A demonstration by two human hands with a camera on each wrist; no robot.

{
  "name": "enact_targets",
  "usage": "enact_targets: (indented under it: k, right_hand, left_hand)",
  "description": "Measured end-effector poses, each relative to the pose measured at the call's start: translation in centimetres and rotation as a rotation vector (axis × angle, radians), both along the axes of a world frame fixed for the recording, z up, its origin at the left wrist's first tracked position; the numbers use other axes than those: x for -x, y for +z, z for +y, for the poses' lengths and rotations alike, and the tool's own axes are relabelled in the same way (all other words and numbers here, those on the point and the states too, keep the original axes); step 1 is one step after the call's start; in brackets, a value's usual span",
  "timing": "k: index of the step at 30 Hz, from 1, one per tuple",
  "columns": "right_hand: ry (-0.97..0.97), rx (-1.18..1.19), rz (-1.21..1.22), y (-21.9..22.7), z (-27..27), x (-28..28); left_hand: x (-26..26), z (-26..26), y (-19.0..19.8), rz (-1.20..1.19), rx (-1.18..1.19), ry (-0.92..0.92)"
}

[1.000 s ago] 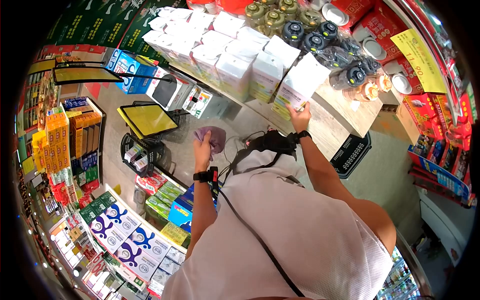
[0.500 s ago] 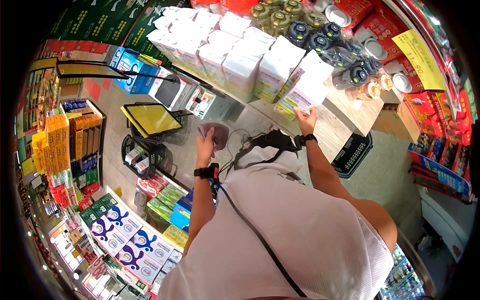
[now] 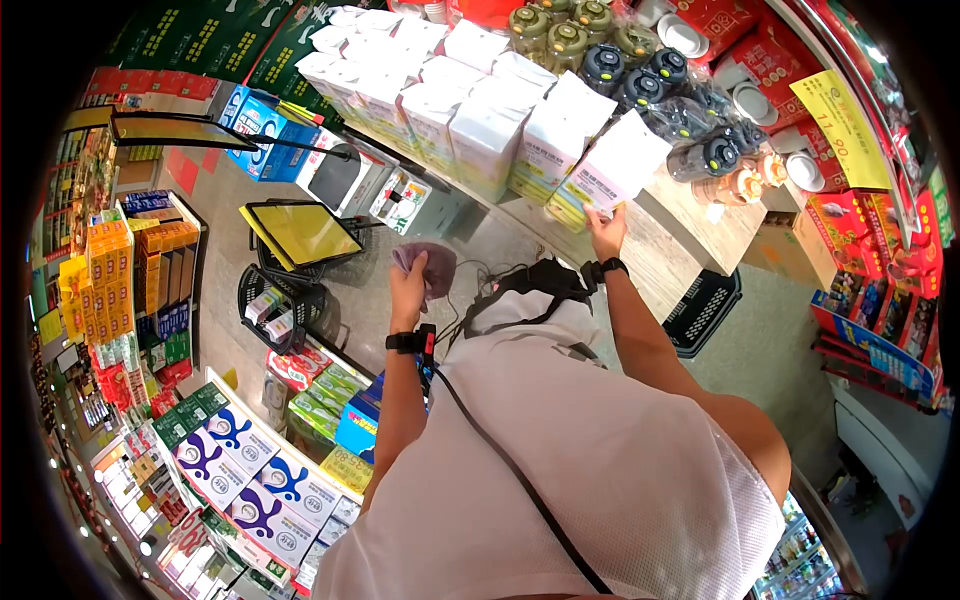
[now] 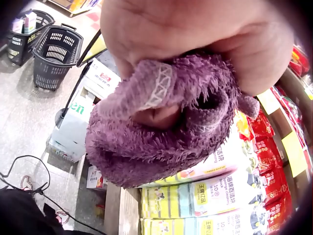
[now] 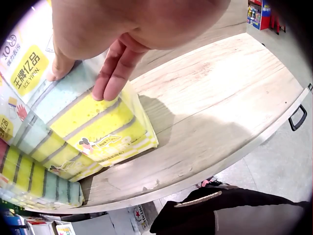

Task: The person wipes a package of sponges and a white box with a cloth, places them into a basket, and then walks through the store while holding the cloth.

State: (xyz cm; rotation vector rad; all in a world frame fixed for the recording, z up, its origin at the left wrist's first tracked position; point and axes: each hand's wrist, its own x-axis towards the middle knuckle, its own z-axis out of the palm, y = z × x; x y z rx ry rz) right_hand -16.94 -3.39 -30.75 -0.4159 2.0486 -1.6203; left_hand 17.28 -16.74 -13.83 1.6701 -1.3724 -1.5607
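Note:
My left hand (image 3: 407, 290) grips a fuzzy purple cleaning cloth (image 4: 161, 122), bunched up with a finger pushed into its folds, over the floor beside the shelf. At the end of a row on the wooden shelf stands a clear pack of sponges (image 5: 98, 117), striped yellow and pale blue, with a white top. My right hand (image 3: 607, 232) holds this pack by its near lower part, thumb on the printed face and fingers round the side. Right beside it is a neighbouring sponge pack (image 5: 51, 147), lined up in the same direction.
More white-topped sponge packs (image 3: 430, 110) fill the shelf to the left. Bottles with dark lids (image 3: 715, 155) stand behind on the right. Bare wooden shelf top (image 5: 205, 93) lies right of the held pack. Black shopping baskets (image 3: 285, 300) stand on the floor at left.
The held sponge pack shifted slightly away from its neighbour, then back close against the row, my right hand moving with it. The left hand keeps the cloth in nearly the same place.

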Motion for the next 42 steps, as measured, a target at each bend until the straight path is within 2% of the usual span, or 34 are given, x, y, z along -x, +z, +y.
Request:
enact_targets:
  k: [6,8,9,11,13,17,23,28,30,31,35,36,38,39,42]
  right_hand:
    - [0.03,-0.056,0.01,0.3,-0.2,0.0]
    - [-0.104,-0.365,0.711,1.3,-0.4,0.2]
    - [-0.104,-0.363,0.713,2.0,-0.8,0.5]
    - [-0.054,-0.042,0.307,3.1,-1.5,1.0]
    - [-0.036,-0.049,0.219,3.3,-2.1,1.1]
    - [0.032,0.022,0.047,3.4,-1.9,1.3]
    - [0.134,-0.086,0.132,3.4,-1.4,2.1]
    - [0.077,0.006,0.072,2.4,-1.7,0.8]
    - [0.07,-0.037,0.336,-0.6,-1.6,0.3]
    - [0.038,0.03,0.224,-1.1,-1.7,-0.1]
    - [0.001,0.033,0.179,-0.5,-2.2,-1.1]
    - [0.015,0.043,0.183,-1.4,-2.1,-1.0]
    - [0.13,-0.116,0.363,-4.4,-1.7,-0.1]
    - [0.07,-0.031,0.237,-1.9,-2.1,-1.0]
    - [0.002,0.101,0.184,-2.6,-2.5,-1.4]
  left_hand:
    - [-0.2,0.1,-0.7,0.013,-0.095,-0.009]
    - [-0.2,0.1,-0.8,0.008,-0.104,-0.016]
    - [-0.1,0.1,-0.8,0.001,-0.109,-0.023]
    - [-0.1,0.2,-1.4,0.003,-0.056,-0.021]
    - [0.1,0.4,-1.0,0.003,-0.002,-0.018]
    - [0.5,0.6,0.8,-0.038,-0.071,-0.014]
    - [0.5,0.4,0.5,-0.038,-0.124,-0.022]
    - [1.0,0.4,0.1,-0.037,-0.097,-0.024]
    - [0.6,0.4,-1.2,-0.077,-0.064,-0.054]
    - [0.9,0.6,-0.4,-0.055,-0.109,-0.041]
    - [0.9,0.8,0.7,0.019,-0.103,-0.008]
    - [0.8,1.0,0.1,0.025,-0.094,0.006]
    - [0.7,1.3,-1.0,0.095,0.103,0.057]
    - [0.4,1.1,-0.4,0.062,0.023,0.018]
    - [-0.1,1.1,-0.8,0.072,-0.001,-0.024]
